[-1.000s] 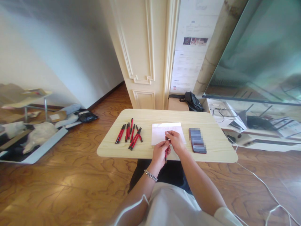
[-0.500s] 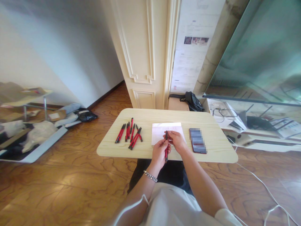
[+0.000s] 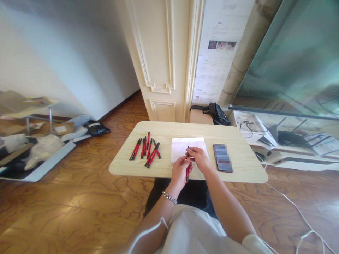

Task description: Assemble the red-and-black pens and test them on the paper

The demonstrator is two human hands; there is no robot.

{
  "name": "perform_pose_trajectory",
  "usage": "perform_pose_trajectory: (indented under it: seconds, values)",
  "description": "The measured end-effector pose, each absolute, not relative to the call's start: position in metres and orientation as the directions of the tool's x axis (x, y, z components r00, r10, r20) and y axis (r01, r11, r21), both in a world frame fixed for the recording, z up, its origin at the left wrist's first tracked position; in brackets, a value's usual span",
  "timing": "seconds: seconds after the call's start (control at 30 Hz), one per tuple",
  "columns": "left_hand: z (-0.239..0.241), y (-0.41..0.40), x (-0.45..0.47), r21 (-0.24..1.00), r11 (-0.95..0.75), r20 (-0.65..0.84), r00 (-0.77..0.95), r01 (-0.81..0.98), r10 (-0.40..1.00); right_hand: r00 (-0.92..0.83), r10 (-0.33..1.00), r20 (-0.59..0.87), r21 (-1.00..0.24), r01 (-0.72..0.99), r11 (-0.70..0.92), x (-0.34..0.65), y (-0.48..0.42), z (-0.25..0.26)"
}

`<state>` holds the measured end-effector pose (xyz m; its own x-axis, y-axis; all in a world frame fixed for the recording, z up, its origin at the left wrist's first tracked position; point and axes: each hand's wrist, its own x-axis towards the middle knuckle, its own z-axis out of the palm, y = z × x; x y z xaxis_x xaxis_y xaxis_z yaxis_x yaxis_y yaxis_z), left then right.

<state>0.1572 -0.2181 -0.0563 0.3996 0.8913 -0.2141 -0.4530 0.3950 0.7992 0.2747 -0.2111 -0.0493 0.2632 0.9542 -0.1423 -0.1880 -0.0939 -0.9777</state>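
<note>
A red and black pen [image 3: 187,173] stands nearly lengthwise between my hands, above the near edge of the table. My left hand [image 3: 180,172] is closed around its red barrel. The fingertips of my right hand [image 3: 198,157] pinch the black upper end of the same pen. Under and behind the hands lies a white sheet of paper [image 3: 178,146]. To the left, several red and black pens [image 3: 149,150] rest in a loose group, some crossing one another.
The pale wooden table [image 3: 122,165] has rounded corners. A phone [image 3: 222,158] lies right of the paper. Beyond the table's far edge sits a black bag [image 3: 217,113]. A white cable [image 3: 293,204] trails over the floor at the right.
The right-hand fingers have shifted slightly at the pen's black end. The left hand keeps its hold, and the other pens have not moved.
</note>
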Motion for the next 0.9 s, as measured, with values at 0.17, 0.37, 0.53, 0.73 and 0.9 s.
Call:
perform_pose_trajectory:
  seconds: [0.17,0.37,0.53,0.73,0.9]
  values:
    - [-0.0558,-0.2183,0.1563,0.815,0.382,-0.212,0.390,-0.436,0.896,0.290,0.947,-0.139,-0.984,-0.145,-0.100,0.2742,-0.2103,-0.0496]
    - [-0.0572,-0.2174,0.1547,0.813,0.380,-0.200,0.400,-0.441,0.894,0.220,0.966,-0.133,-0.976,-0.199,-0.089,0.2741,-0.2106,-0.0467]
    - [-0.0571,-0.2183,0.1559,0.824,0.364,-0.188,0.396,-0.435,0.899,0.293,0.951,-0.100,-0.993,-0.082,-0.079,0.2755,-0.2109,-0.0485]
    - [-0.0573,-0.2197,0.1570,0.822,0.370,-0.201,0.387,-0.433,0.900,0.219,0.969,-0.117,-0.985,-0.153,-0.084,0.2771,-0.2134,-0.0458]
    - [-0.0571,-0.2199,0.1570,0.823,0.364,-0.197,0.383,-0.435,0.903,0.278,0.952,-0.129,-0.987,-0.127,-0.097,0.2757,-0.2127,-0.0460]
